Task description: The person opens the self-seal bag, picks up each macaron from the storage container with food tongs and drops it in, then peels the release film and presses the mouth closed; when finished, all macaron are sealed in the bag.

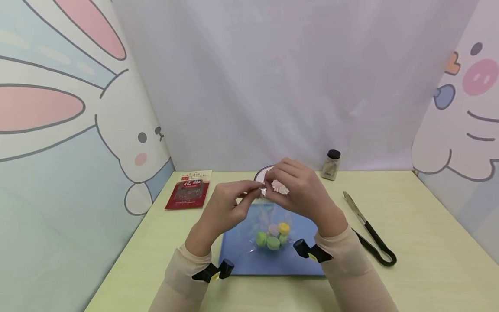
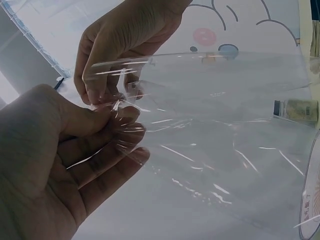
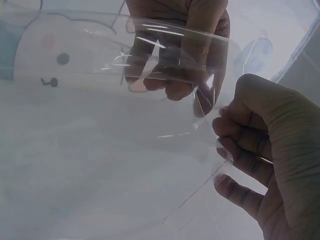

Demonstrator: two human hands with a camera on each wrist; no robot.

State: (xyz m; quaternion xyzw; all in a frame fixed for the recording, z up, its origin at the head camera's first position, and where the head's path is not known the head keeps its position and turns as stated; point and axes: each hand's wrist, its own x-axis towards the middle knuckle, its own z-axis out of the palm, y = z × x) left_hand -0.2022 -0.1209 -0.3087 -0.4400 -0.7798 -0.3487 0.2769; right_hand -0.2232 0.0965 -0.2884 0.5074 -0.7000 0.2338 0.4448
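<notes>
Both hands pinch the top edge of a clear plastic bag (image 2: 210, 145) close together. My left hand (image 1: 228, 208) has thumb and index finger on the film, and my right hand (image 1: 298, 188) grips it right beside them. In the left wrist view the left hand's other fingers (image 2: 107, 185) spread behind the film. The bag hangs down from the fingertips, with several macarons at its bottom: a yellow macaron (image 1: 284, 228), a pale pink one and green macarons (image 1: 273, 243). In the head view it overlaps a blue tray (image 1: 235, 262).
A red spice packet (image 1: 188, 195) lies at the back left. Behind the hands is a round white disc (image 1: 260, 174) with a printed pattern. At the back right stands a black-lidded jar (image 1: 331, 165); black-handled tongs (image 1: 376, 236) lie at right.
</notes>
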